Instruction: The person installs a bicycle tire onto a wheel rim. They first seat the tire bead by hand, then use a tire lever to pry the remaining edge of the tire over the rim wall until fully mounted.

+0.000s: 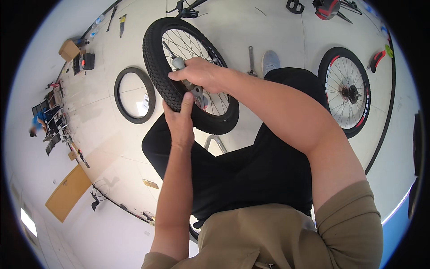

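Observation:
A bicycle wheel [156, 58] with a thick knobby black tyre stands tilted in front of me, above my knees. My left hand [180, 123] is closed round the tyre's near left side, thumb lying over the tread. My right hand [201, 74] reaches across the spokes and is closed on a grey-handled tool [178, 62] with a thin metal shaft; its exact kind is unclear. Below the right hand, a grey metal part [197, 92] shows near the rim, partly hidden by the fingers.
A loose tyre [118, 94] lies on the floor to the left. At right is another wheel [326, 74] with a cassette. A wrench [251, 60] lies by my shoe [270, 60]. Bike parts [329, 9] are at the far right; a person [39, 121] sits far left.

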A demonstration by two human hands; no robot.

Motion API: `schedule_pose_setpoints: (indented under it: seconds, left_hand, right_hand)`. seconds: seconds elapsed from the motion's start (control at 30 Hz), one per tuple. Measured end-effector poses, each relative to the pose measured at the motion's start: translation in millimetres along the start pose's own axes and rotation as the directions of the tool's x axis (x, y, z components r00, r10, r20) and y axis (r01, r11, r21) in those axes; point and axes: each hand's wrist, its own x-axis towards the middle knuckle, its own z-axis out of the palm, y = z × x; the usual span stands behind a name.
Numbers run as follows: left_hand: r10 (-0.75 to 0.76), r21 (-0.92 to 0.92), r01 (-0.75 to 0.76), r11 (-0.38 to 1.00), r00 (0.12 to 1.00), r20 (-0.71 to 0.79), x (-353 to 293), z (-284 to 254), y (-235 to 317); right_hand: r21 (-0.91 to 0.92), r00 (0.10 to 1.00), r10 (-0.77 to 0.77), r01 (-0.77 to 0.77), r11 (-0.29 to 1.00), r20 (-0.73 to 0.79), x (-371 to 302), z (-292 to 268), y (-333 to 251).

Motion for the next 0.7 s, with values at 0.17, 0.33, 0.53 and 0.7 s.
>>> schedule_pose_setpoints:
  seconds: [0.17,0.33,0.53,0.7]
  left_hand:
    - [-0.073,-0.129,0.065,0.990,0.996,-0.057,-4,-8,-25]
    - [-0.132,-0.007,0.132,0.991,0.983,-0.130,-5,-8,4]
    - [-0.213,0.079,0.220,0.972,0.972,-0.096,-6,-14,12]
    - [-0.319,0.022,0.321,0.947,0.946,-0.058,10,-22,10]
  right_hand:
    - [0.080,0.997,-0.031,0.025,0.996,0.075,-2,3,-2]
    - [0.189,0.998,-0.035,0.023,0.982,0.061,-2,5,1]
    - [0.187,0.996,0.062,-0.072,0.980,0.058,-5,7,5]
    - [0.160,0.988,0.128,-0.140,0.977,0.086,-14,15,13]
